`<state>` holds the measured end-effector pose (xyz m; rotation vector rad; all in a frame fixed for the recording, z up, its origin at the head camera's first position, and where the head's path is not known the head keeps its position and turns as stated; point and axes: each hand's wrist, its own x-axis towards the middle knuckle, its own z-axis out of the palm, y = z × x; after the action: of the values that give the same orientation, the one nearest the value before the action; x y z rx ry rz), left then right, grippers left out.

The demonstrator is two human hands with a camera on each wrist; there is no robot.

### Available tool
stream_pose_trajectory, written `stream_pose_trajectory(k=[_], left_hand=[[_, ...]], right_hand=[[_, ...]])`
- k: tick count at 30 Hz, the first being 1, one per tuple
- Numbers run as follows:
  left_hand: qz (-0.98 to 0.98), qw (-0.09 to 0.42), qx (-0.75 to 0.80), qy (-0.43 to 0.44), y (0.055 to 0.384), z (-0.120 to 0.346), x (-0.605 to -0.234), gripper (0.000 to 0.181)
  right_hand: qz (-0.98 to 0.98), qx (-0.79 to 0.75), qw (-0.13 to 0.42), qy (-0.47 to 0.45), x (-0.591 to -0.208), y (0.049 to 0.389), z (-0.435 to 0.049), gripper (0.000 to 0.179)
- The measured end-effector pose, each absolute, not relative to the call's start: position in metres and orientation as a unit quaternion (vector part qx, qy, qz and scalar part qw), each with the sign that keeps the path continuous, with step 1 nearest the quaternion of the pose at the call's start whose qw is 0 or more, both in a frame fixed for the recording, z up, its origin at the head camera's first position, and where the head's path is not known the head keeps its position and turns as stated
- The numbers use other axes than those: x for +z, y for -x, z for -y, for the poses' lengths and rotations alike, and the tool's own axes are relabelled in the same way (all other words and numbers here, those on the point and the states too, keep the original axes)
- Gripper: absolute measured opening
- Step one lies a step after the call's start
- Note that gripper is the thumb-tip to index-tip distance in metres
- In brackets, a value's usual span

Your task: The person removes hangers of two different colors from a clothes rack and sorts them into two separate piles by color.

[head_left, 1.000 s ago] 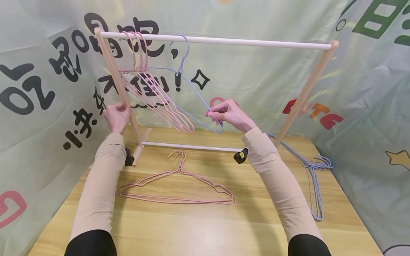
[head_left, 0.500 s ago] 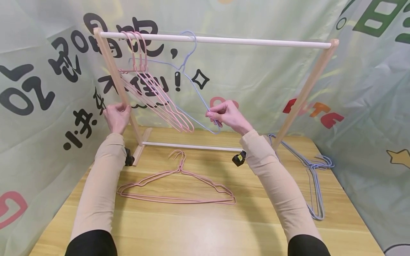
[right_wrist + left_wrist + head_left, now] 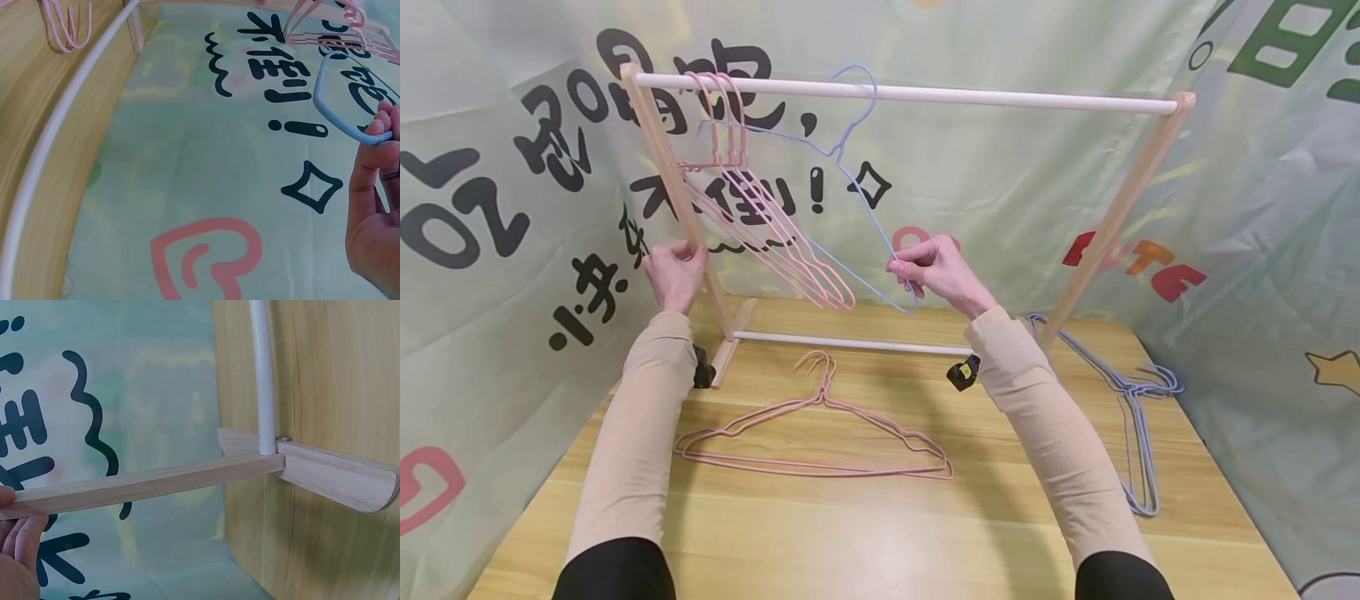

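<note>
My right hand (image 3: 942, 271) pinches the lower corner of a blue clothes hanger (image 3: 867, 204); the right wrist view shows that blue corner (image 3: 322, 103) between thumb and fingers. Its hook arches over the white top rail (image 3: 1000, 98) of a small clothes rack, and I cannot tell whether it touches the rail. With my left hand (image 3: 676, 275) I grip the rack's left wooden post (image 3: 662, 154); in the left wrist view, thumb and fingers lie around the post (image 3: 144, 482). Several pink hangers (image 3: 775, 225) hang at the rail's left end, partly overlapping the blue one.
Two pink hangers (image 3: 820, 476) lie stacked on the wooden table (image 3: 880, 550) in front. Several blue hangers (image 3: 1138, 433) lie at the right, by the right post (image 3: 1116, 217). A white lower bar (image 3: 850, 342) joins the rack's feet. A printed cloth (image 3: 1000, 167) hangs behind.
The blue hanger's hook and shoulders have shifted right and up relative to the rail, while my right hand has barely moved. My left hand stays on the post.
</note>
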<state>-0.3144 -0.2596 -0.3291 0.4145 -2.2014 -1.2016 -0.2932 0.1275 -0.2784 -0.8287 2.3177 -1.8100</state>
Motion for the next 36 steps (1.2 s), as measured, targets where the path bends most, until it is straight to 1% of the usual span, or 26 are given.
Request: stream_pose_trajectory(k=[5,15,23,31,36], left_hand=[[0.826,0.293,-0.456,-0.155,0.315,0.260,-0.329,0.030],[0.827,0.294,-0.453,-0.155,0.314,0.261,-0.331,0.029],[0.825,0.296,-0.455,-0.156,0.314,0.261,-0.332,0.029],[0.825,0.294,-0.459,-0.151,0.314,0.261,-0.332,0.029],[0.823,0.293,-0.462,-0.152,0.316,0.261,-0.331,0.029]], right_hand=[[-0.758,-0.589,0.035,0.279,-0.279,0.293,-0.130,0.019],[-0.765,-0.569,0.041,0.299,-0.290,0.290,-0.137,0.017],[-0.771,-0.573,0.046,0.274,-0.306,0.281,-0.148,0.018],[-0.757,-0.598,0.044,0.261,-0.334,0.262,-0.182,0.015],[-0.767,-0.590,0.026,0.249,-0.353,0.246,-0.212,0.016]])
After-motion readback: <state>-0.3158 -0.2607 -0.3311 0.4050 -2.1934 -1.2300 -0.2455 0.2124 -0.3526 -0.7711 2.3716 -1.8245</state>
